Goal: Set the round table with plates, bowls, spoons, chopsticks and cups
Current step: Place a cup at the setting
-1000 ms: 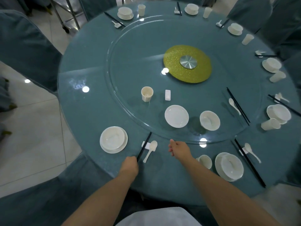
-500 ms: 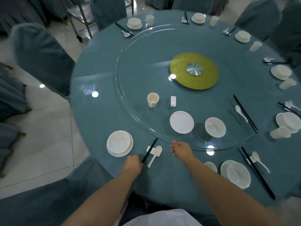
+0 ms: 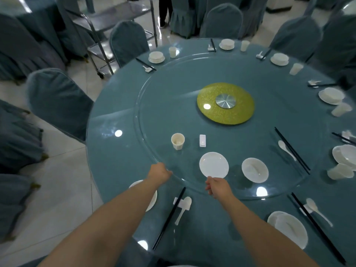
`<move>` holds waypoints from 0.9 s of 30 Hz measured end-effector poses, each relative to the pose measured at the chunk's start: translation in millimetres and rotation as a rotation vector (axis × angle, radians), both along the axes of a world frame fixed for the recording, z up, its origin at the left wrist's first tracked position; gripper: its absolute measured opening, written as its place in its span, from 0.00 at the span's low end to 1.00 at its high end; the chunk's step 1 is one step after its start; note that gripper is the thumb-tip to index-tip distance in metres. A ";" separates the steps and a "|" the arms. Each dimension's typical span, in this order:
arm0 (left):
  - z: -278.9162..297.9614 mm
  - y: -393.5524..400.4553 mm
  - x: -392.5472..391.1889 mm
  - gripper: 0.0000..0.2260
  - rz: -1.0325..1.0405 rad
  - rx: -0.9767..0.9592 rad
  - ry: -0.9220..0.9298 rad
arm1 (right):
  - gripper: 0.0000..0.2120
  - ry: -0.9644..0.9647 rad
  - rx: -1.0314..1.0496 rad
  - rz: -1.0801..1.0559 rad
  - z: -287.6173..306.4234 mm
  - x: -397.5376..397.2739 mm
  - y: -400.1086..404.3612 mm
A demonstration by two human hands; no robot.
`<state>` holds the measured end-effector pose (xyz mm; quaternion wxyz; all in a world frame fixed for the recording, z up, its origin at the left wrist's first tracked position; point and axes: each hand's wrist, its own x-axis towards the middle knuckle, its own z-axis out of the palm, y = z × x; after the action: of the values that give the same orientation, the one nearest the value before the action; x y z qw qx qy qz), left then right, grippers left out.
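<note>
On the glass turntable (image 3: 169,101) stand a white plate (image 3: 213,164), a white bowl (image 3: 254,169), a cup (image 3: 177,141), a chopstick rest (image 3: 202,140), black chopsticks (image 3: 291,149) and a spoon (image 3: 286,149). My left hand (image 3: 159,173) is at the turntable's near rim with its fingers curled; whether it grips the glass is unclear. My right hand (image 3: 216,185) hangs loosely curled just short of the plate's near edge and holds nothing. Below my hands lie chopsticks (image 3: 169,218) on a rest beside a spoon (image 3: 184,207). My left arm partly hides a plate (image 3: 152,201).
The round teal table (image 3: 115,170) carries several finished settings around its edge, one (image 3: 287,228) at the near right. A yellow disc (image 3: 225,104) marks the centre. Covered chairs (image 3: 57,101) ring the table. A metal trolley (image 3: 107,26) stands on the floor at the far left.
My left hand let go of the near chopsticks and moved up to the turntable's rim. My right hand moved forward to the plate. The view tilted up.
</note>
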<state>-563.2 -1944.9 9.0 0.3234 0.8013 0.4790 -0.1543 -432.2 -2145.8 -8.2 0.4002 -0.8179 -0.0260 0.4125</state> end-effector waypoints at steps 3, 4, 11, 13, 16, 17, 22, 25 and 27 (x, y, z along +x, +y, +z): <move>6.5 22.9 26.0 0.13 -0.006 0.013 0.008 | 0.15 0.012 0.008 -0.005 4.0 15.7 9.7; 7.6 30.4 36.4 0.14 -0.020 0.025 0.015 | 0.14 0.012 0.014 -0.006 3.4 22.1 13.4; -5.6 67.5 107.1 0.23 -0.104 0.103 -0.028 | 0.13 -0.034 0.033 -0.012 0.6 54.9 32.7; -14.6 76.1 128.3 0.28 -0.119 0.122 -0.020 | 0.13 -0.054 0.040 -0.021 -2.4 64.2 35.0; -22.7 83.2 146.9 0.29 -0.200 0.174 0.067 | 0.12 -0.063 0.041 -0.043 -2.6 73.4 36.3; -26.0 84.9 151.7 0.29 -0.234 0.185 0.093 | 0.12 -0.065 0.040 -0.057 -3.6 76.9 37.3; -32.3 92.2 156.8 0.28 -0.312 0.212 0.114 | 0.12 -0.076 0.042 -0.094 -5.1 85.2 44.0; -30.5 95.3 156.6 0.28 -0.353 0.217 0.134 | 0.12 -0.069 0.034 -0.105 -5.0 86.6 51.5; -29.2 97.8 156.4 0.29 -0.327 0.165 0.137 | 0.11 -0.068 0.037 -0.103 -4.1 85.5 55.6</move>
<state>-406.9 -1847.1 -20.3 0.1940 0.8798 0.3745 -0.2193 -346.7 -2090.1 -12.3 0.4349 -0.8242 -0.0050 0.3627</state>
